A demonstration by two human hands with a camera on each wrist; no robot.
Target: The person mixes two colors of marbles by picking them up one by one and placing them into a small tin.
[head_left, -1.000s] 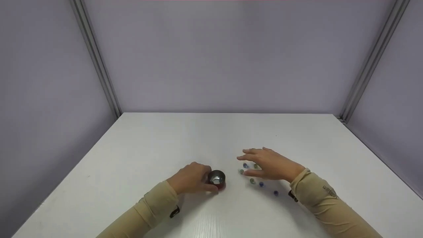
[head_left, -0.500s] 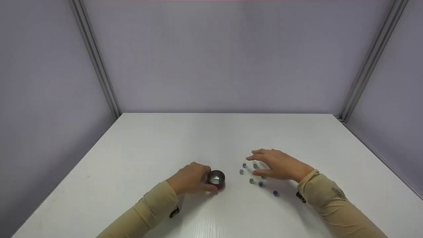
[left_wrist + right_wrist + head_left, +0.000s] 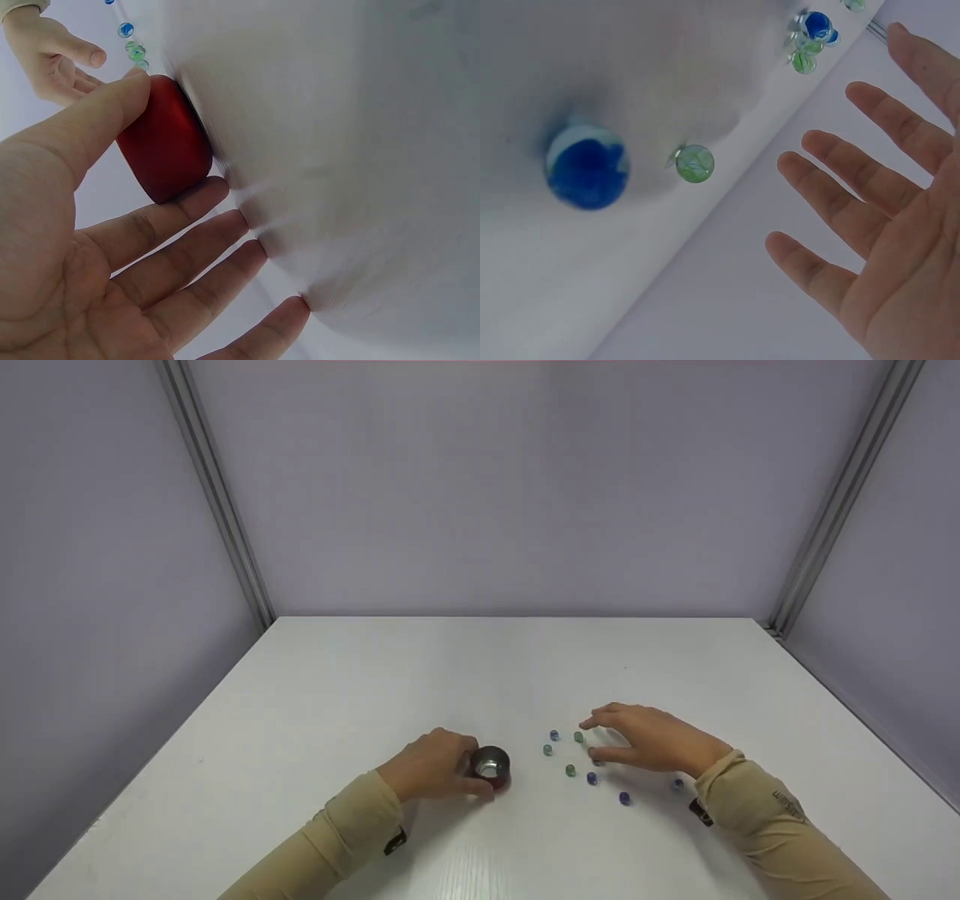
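Left hand [image 3: 433, 765] has its thumb and fingers curled loosely around a small red cup [image 3: 491, 767], thumb on the near side, fingers on the far side. In the left wrist view the fingers [image 3: 187, 255] lie fairly straight along the table with the cup's red wall [image 3: 165, 142] between them and the thumb. The cup stands upright on the white table [image 3: 375, 690], open end up, shiny metal inside.

Right hand [image 3: 649, 739] is just right of the cup, palm down, fingers spread and relaxed, gripping nothing. It hovers over the marbles, fingertips pointing back toward the cup; can't tell if any finger actually touches one. The right wrist view shows the fingers [image 3: 855, 225] apart and straight-ish.

Marbles all sit right of the cup. I count 7 in the head view: 4 bluish ones [image 3: 554, 735] [image 3: 592, 778] [image 3: 625, 798] [image 3: 678, 784] and 3 green ones [image 3: 578, 736] [image 3: 547, 750] [image 3: 570, 770]. Another may be hidden under the hand. The nearest green one is close to the cup, not touching it.

Both sleeves [image 3: 345, 825] are tan.
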